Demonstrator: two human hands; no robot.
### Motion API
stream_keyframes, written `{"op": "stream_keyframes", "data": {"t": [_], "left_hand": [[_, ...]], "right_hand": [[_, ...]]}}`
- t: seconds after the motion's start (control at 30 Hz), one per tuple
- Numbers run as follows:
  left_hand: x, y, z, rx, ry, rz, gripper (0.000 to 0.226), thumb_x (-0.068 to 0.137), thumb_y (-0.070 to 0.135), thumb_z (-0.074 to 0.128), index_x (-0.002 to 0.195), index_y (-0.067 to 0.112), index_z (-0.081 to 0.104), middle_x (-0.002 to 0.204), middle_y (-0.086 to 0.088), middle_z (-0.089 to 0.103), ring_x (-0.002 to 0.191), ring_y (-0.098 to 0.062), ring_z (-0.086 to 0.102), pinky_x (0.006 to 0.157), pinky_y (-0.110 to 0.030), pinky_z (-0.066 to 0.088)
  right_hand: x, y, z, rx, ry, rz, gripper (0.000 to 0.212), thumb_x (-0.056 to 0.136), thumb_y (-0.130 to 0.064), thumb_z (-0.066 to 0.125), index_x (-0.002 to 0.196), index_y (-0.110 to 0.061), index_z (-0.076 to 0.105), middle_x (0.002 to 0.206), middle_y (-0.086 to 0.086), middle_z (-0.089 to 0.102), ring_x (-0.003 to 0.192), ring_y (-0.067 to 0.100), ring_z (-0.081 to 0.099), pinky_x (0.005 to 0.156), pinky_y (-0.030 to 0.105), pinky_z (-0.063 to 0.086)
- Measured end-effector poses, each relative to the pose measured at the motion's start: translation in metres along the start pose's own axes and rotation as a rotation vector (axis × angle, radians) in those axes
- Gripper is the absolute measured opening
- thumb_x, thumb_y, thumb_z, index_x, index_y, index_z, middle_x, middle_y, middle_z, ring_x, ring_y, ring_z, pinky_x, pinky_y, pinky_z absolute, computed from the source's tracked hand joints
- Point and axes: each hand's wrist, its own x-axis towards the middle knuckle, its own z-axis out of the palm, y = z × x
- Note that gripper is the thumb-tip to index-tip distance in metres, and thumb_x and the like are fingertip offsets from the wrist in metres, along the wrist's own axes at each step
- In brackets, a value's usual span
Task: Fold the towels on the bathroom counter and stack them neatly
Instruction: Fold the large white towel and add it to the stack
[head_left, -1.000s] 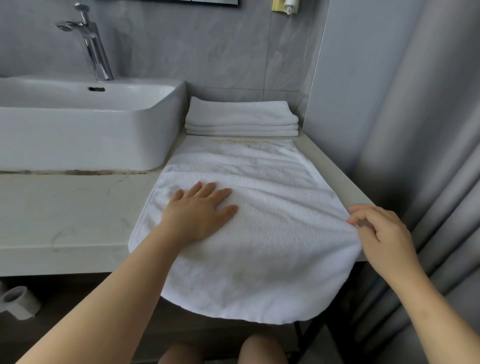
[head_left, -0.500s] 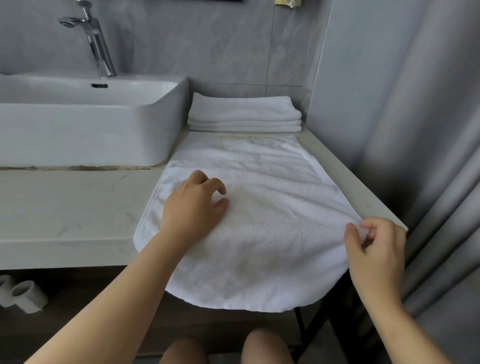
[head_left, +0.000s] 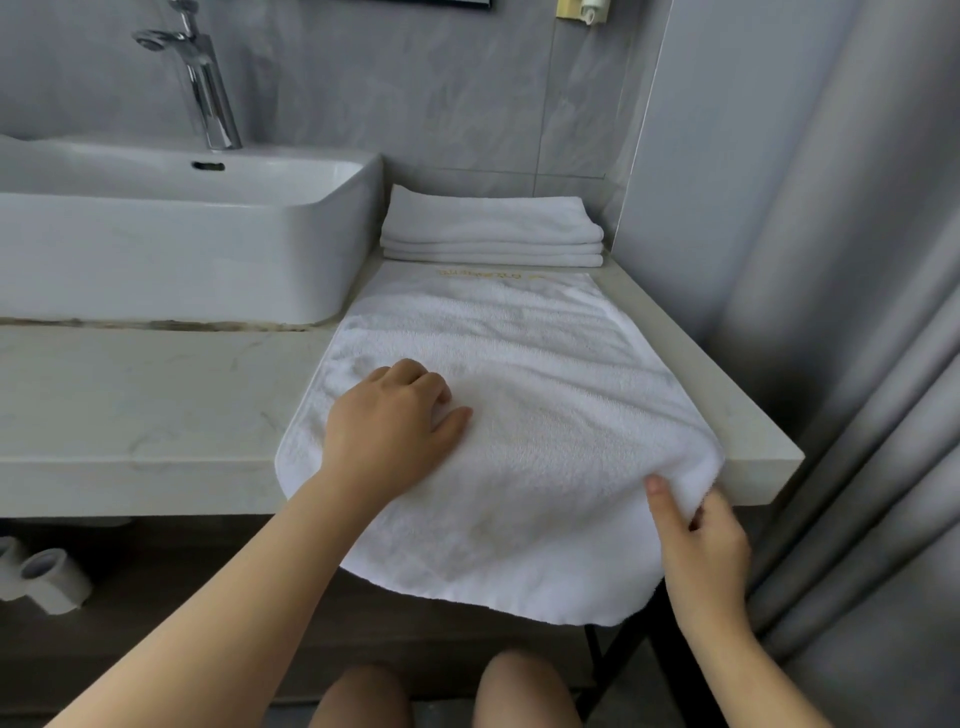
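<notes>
The open towel lies at frame centre on the counter, its near edge overhanging. The left hand rests on it with fingers curled. The right hand pinches its lower-right corner. The folded stack sits behind, upper centre.

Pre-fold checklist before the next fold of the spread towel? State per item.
1. Right hand pinches the towel at its near right edge: ok.
2. Left hand on the towel, fingers curled; grip on cloth: cannot tell.
3. Towel flat: not ok, light wrinkles, near end hangs off the counter.
4. Far end lies on the counter just in front of the folded stack: ok.
5. Stack tidy: ok.
</notes>
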Motion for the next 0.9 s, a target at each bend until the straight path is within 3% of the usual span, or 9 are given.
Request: {"op": "stream_keyframes", "data": {"t": [0.07,0.17,0.27,0.33,0.47,0.57,0.7,0.8,0.9], "left_hand": [[0.000,0.000,-0.001,-0.005,-0.013,-0.007,0.034,0.087,0.050,0.049,0.098,0.022,0.066,0.108,0.012,0.060,0.100,-0.012,0.055,0.055,-0.022,0.032],[-0.001,0.000,-0.002,-0.004,-0.029,-0.013,0.033,0.088,0.049,0.049,0.100,0.023,0.066,0.111,0.012,0.060,0.102,-0.012,0.054,0.057,-0.022,0.032],[-0.002,0.001,-0.004,-0.001,-0.043,-0.019,0.033,0.089,0.048,0.050,0.104,0.023,0.065,0.111,0.008,0.057,0.101,-0.014,0.054,0.056,-0.022,0.031],[-0.002,0.002,-0.006,0.004,-0.059,-0.039,0.034,0.088,0.049,0.050,0.106,0.024,0.063,0.111,0.006,0.054,0.099,-0.015,0.054,0.055,-0.022,0.029],[0.001,0.002,-0.009,-0.026,-0.125,-0.048,0.042,0.087,0.055,0.046,0.115,0.026,0.056,0.115,0.004,0.051,0.100,-0.016,0.055,0.065,-0.024,0.035],[0.008,-0.001,-0.017,-0.082,-0.231,-0.064,0.049,0.086,0.063,0.035,0.122,0.033,0.050,0.121,0.006,0.053,0.104,-0.014,0.057,0.080,-0.029,0.044],[0.020,-0.005,-0.028,-0.245,-0.371,-0.104,0.061,0.080,0.072,0.021,0.125,0.039,0.046,0.124,0.007,0.055,0.111,-0.016,0.053,0.089,-0.029,0.037],[0.025,-0.009,-0.035,-0.386,-0.432,-0.100,0.079,0.069,0.078,0.012,0.134,0.043,0.038,0.137,0.010,0.049,0.123,-0.014,0.045,0.092,-0.025,0.029],[0.024,-0.012,-0.039,-0.476,-0.424,-0.058,0.084,0.063,0.081,0.020,0.139,0.047,0.029,0.145,0.016,0.037,0.123,-0.008,0.044,0.099,-0.023,0.027]], "right_hand": [[-0.002,-0.005,0.001,0.078,-0.215,0.111,0.027,0.077,-0.033,0.071,0.066,-0.010,0.063,0.065,0.003,0.068,0.066,0.011,0.064,0.062,0.025,0.048],[-0.003,-0.020,0.001,0.185,-0.470,0.204,0.027,0.068,-0.038,0.069,0.083,-0.015,0.070,0.084,-0.002,0.074,0.082,0.011,0.070,0.069,0.025,0.051],[0.003,-0.039,-0.002,0.259,-0.578,0.241,0.046,0.061,-0.048,0.066,0.097,-0.019,0.068,0.095,-0.003,0.074,0.091,0.012,0.069,0.075,0.027,0.050],[0.006,-0.054,-0.004,0.370,-0.649,0.300,0.048,0.064,-0.047,0.066,0.105,-0.023,0.067,0.102,-0.001,0.073,0.096,0.015,0.068,0.076,0.031,0.052],[0.012,-0.082,-0.005,0.707,-0.764,0.465,0.039,0.079,-0.047,0.055,0.095,-0.020,0.077,0.106,0.006,0.072,0.096,0.020,0.069,0.065,0.027,0.057],[0.019,-0.096,0.001,0.914,-0.811,0.482,0.045,0.082,-0.046,0.048,0.095,-0.015,0.077,0.104,0.007,0.072,0.096,0.020,0.069,0.069,0.031,0.057],[0.029,-0.113,0.021,1.096,-0.890,0.434,0.054,0.094,-0.048,0.033,0.116,-0.012,0.068,0.113,0.010,0.068,0.102,0.023,0.067,0.072,0.038,0.057],[0.038,-0.125,0.038,1.143,-0.835,0.472,0.058,0.097,-0.051,0.027,0.133,-0.011,0.049,0.127,0.015,0.060,0.111,0.032,0.061,0.073,0.045,0.057],[0.047,-0.129,0.052,1.187,-0.693,0.601,0.058,0.096,-0.055,0.032,0.144,-0.022,0.034,0.139,0.016,0.047,0.107,0.045,0.059,0.075,0.057,0.053]]}}
